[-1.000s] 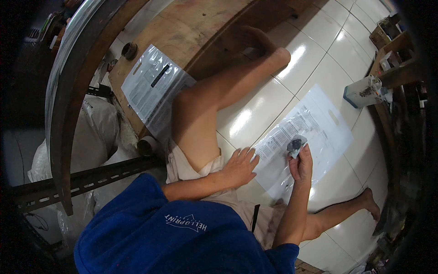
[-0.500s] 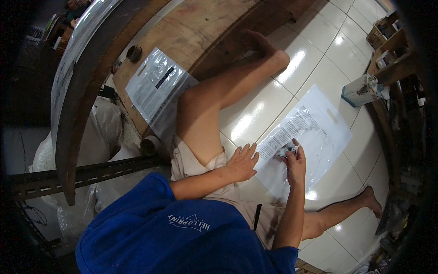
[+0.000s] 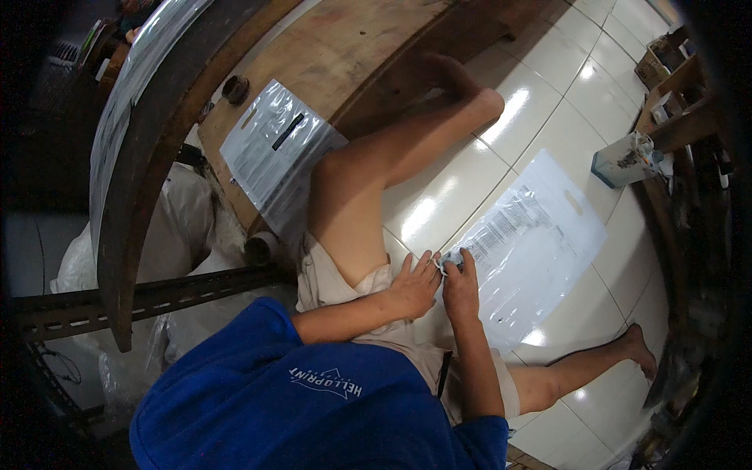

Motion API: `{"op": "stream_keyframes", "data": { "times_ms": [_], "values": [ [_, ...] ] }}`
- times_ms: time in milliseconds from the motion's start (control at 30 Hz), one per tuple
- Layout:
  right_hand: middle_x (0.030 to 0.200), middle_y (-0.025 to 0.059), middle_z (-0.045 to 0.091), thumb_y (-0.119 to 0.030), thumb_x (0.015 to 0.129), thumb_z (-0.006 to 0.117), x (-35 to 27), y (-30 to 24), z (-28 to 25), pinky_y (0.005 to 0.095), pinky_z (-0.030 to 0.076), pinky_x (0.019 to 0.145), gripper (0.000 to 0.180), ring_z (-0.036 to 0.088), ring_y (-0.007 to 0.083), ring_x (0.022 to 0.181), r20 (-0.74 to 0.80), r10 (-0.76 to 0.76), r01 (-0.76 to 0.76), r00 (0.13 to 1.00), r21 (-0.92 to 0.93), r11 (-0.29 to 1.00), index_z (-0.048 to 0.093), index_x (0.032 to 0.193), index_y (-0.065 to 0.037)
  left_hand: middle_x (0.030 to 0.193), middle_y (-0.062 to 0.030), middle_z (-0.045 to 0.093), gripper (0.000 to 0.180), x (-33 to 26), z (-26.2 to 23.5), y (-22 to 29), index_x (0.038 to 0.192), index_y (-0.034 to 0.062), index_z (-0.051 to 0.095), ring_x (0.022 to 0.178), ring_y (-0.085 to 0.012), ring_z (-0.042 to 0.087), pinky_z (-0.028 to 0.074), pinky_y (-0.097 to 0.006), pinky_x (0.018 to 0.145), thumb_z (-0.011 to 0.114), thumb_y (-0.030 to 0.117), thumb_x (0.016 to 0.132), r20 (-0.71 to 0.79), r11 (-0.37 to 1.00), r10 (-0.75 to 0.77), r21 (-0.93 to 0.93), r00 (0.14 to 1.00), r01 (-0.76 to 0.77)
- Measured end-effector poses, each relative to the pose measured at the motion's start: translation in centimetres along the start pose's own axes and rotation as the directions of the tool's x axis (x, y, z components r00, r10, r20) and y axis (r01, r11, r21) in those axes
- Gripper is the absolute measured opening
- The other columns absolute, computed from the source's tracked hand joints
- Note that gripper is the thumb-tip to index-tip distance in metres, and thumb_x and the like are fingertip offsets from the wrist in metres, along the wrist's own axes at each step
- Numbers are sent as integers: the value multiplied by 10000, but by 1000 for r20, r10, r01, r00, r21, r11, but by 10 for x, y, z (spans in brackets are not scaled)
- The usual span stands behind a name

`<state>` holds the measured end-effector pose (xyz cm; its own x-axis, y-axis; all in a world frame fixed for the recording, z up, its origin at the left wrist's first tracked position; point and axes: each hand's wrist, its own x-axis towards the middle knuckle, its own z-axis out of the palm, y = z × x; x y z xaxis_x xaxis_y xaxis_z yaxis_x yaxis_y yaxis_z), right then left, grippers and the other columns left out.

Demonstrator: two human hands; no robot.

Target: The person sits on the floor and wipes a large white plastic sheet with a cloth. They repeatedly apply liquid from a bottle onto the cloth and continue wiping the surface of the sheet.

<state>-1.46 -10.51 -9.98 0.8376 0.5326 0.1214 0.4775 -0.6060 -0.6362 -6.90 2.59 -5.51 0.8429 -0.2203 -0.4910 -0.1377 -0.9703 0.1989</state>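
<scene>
A white and clear plastic bag (image 3: 540,251) with a cut-out handle and dark print lies flat on the tiled floor in front of me. My right hand (image 3: 460,290) is closed around a small crumpled whitish cloth (image 3: 450,258) at the bag's left edge, its fingers partly hiding the cloth. Just beside it, my left hand (image 3: 415,288) lies palm down with the fingers stretched out, fingertips by the bag's edge and close to the cloth. Whether the left fingertips touch the cloth, I cannot tell.
Another printed plastic bag (image 3: 282,149) rests on a wooden board (image 3: 329,47) to the left, near a small dark jar (image 3: 235,90). A stained white container (image 3: 627,159) stands at right by wooden shelving (image 3: 681,125). A dark metal bar (image 3: 157,296) runs along the left.
My right hand has moved left with the cloth, from over the bag's print to the bag's left edge beside my left hand. My left hand has hardly moved.
</scene>
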Motion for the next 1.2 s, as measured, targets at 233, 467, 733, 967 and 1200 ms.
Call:
{"op": "stream_keyframes", "data": {
  "times_ms": [233, 467, 733, 967, 1200],
  "values": [
    [1133, 216, 571, -6, 804, 574, 2, 5, -8, 419, 496, 856, 172, 571, 373, 1032, 169, 1, -10, 986, 56, 998, 636, 964, -3, 1470, -257, 326, 590, -10, 9, 0, 1350, 4, 480, 1387, -400, 257, 199, -607, 1093, 565, 336, 870, -11, 994, 22, 107, 1000, -21],
    [982, 213, 572, -5, 801, 549, 34, 34, 5, 431, 480, 773, 114, 569, 375, 902, 115, 279, -294, 953, 137, 946, 598, 899, 24, 1522, -249, 242, 527, -10, 12, 3, 1412, 27, 414, 1415, -387, 210, 174, -674, 1058, 422, 250, 934, 77, 972, 19, 234, 997, -37],
    [933, 207, 555, -1, 782, 549, 100, 58, -50, 432, 477, 790, 117, 569, 366, 906, 3, 216, -215, 976, 73, 974, 581, 889, 35, 1521, -253, 238, 552, -10, 10, 4, 1424, 24, 392, 1419, -390, 194, 211, -675, 1045, 440, 258, 925, 76, 986, -1, 167, 997, -12],
    [956, 183, 531, 9, 773, 548, -4, 3, -7, 432, 468, 853, 136, 545, 376, 974, 285, 17, -35, 958, 56, 998, 577, 905, -7, 1509, -256, 260, 614, -6, 28, 4, 1395, 14, 431, 1398, -417, 221, 281, -670, 1012, 531, 343, 886, 36, 968, -27, 252, 999, 17],
    [895, 217, 532, -137, 853, 495, 80, 65, -35, 449, 436, 779, 172, 527, 400, 865, 10, 66, -65, 998, -31, 997, 536, 873, 29, 1507, -256, 264, 569, -9, 15, 3, 1381, 20, 453, 1401, -400, 231, 283, -676, 1009, 504, 309, 894, 13, 982, 5, 186, 1000, -7]
  ]
}}
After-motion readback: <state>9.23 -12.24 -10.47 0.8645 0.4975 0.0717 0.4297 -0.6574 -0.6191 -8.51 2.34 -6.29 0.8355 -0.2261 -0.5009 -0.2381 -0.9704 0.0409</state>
